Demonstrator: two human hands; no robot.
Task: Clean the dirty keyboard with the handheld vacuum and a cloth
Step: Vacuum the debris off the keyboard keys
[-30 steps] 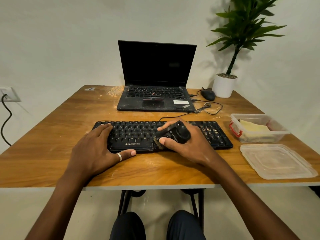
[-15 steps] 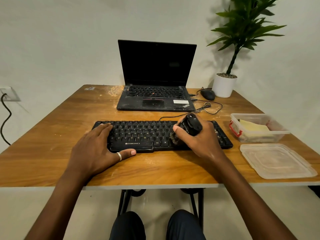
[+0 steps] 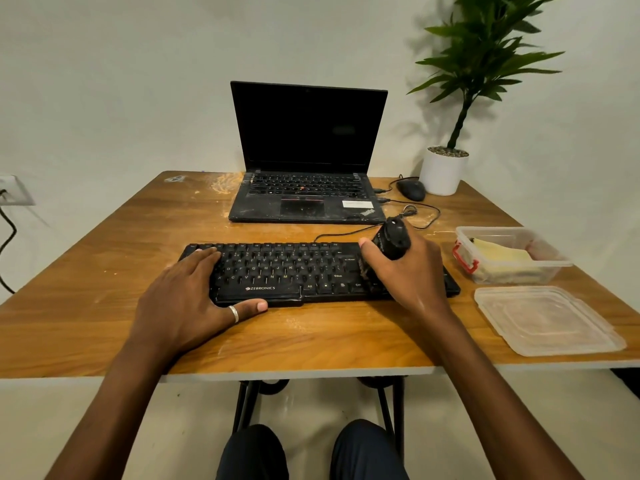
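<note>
left hand (image 3: 187,296): flat, fingers straight, pinning the left end of the keyboard (image 3: 294,268).
keyboard: centre frame, black plastic, dusty keys.
right hand (image 3: 405,275): wrapped round the vacuum (image 3: 393,239), a stubby black cylinder, bristles on the right-end keys.
step: vacuuming, probably nearly done.
next: likely the cloth (image 3: 498,252), folded yellow, in the clear box (image 3: 512,273) at right.

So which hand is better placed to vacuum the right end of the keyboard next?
The right hand: it grips the handheld vacuum over that end, while the left hand rests flat on the keyboard's left end.
</note>
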